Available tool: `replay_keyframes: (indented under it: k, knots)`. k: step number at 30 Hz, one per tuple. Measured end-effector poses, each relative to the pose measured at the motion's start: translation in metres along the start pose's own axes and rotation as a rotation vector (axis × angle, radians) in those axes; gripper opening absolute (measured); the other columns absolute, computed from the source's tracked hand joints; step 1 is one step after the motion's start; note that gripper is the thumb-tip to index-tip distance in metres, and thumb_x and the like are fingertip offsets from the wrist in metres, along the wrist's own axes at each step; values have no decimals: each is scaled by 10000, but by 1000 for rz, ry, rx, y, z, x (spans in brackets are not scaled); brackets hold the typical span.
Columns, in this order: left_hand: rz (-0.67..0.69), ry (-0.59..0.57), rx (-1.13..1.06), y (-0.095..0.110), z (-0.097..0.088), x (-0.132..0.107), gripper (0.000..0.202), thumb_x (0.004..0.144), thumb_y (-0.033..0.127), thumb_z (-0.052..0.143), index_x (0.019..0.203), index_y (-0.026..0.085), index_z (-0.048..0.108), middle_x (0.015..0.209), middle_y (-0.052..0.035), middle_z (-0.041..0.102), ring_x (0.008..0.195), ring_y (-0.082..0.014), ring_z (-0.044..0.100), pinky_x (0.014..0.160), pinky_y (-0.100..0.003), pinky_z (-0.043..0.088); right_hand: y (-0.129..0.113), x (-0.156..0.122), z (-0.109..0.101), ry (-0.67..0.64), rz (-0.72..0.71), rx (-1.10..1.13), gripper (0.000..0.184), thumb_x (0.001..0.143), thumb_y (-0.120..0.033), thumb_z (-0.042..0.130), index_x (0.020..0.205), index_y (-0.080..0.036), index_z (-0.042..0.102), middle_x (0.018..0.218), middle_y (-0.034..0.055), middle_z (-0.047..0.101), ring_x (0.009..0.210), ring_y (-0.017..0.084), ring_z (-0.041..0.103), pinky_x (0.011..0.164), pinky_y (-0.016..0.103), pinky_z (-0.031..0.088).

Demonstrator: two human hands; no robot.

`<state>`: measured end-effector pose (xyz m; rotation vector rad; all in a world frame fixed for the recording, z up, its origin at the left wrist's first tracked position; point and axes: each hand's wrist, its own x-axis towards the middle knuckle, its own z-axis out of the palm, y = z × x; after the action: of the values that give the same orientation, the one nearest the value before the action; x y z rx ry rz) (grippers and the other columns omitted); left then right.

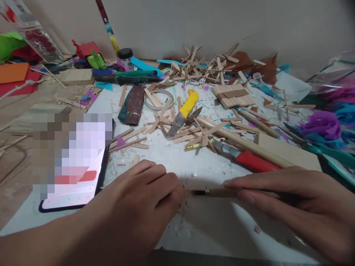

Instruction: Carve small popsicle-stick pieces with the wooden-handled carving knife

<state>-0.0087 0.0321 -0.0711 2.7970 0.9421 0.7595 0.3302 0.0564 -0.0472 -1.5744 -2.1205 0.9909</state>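
Note:
Low in the middle, my left hand (155, 199) is closed, its knuckles toward me hiding what its fingers press on. My right hand (299, 199) pinches a thin brown strip (222, 192), seen nearly edge-on, between thumb and fingers. The strip lies level and reaches toward my left fingertips; a short dark section shows near its left end. Whether my left fingers grip that end I cannot make out. Just beyond my right hand lies a red utility knife (255, 161). A yellow utility knife (184, 111) rests among loose craft sticks (191, 136) farther back.
A lit phone (83, 166), partly pixelated, lies left of my left hand. Along the back are a heap of craft sticks (199, 68), a banded stick bundle (233, 94) and a tape ring (159, 99). Scissors (313, 144) and purple paper flowers (320, 125) sit at right.

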Motion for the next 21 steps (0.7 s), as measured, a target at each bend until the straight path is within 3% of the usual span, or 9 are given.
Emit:
replay_keyframes:
  k: [3,5,8,10,14,16,18,21]
  knots:
    - [4,-19,-18,-1,0,-1,277,1212,115,506,1074,130,746,947,-39,617,879,-239,539,829,-442,416,-4,6,-2,-22,26,8,413,971,-759,802,1039,-399,993,1027,83,941,835,346,855,589,356,673]
    - [8,-26,-32,-2,0,-2,266,1205,94,499,1101,120,742,947,-35,604,880,-232,532,822,-438,401,-9,13,-3,-131,42,48,428,997,-743,770,1067,-384,992,956,83,922,708,275,799,510,304,599]
    - [-33,-44,-55,-2,-2,-2,243,1207,94,506,1086,148,710,940,-12,586,858,-215,507,802,-421,381,-19,21,-5,-293,64,166,496,1043,-721,709,1107,-315,987,642,45,737,498,162,525,393,246,364]
    - [-72,-60,-79,1,-2,-2,246,1216,103,500,1053,180,667,946,4,579,855,-203,499,803,-405,380,-26,23,-6,-321,95,233,497,1047,-692,725,1118,-277,989,556,10,601,484,132,383,386,241,245]
    - [-163,-34,-151,4,-2,-1,271,1228,123,519,990,220,604,932,29,567,861,-188,513,813,-380,381,-35,23,-6,-290,147,282,453,1025,-661,787,1073,-261,995,630,34,649,528,131,391,415,255,234]
    - [-204,-39,-195,4,-2,0,276,1231,135,535,983,227,611,919,34,576,875,-186,535,824,-369,387,-35,22,-6,-319,205,312,505,998,-717,796,1030,-247,980,576,9,574,495,118,352,408,257,192]
    - [-195,-51,-204,3,-3,1,277,1237,141,524,997,222,635,921,29,588,887,-187,546,836,-365,392,-31,20,-6,-375,289,363,560,979,-766,793,1016,-230,951,540,-31,468,467,98,294,410,248,143]
    - [-128,-70,-135,0,-4,2,294,1240,132,469,1032,192,669,934,3,606,876,-204,531,823,-386,381,-22,18,-7,-389,325,422,514,972,-714,839,1019,-211,935,553,-47,445,480,86,288,435,233,136]
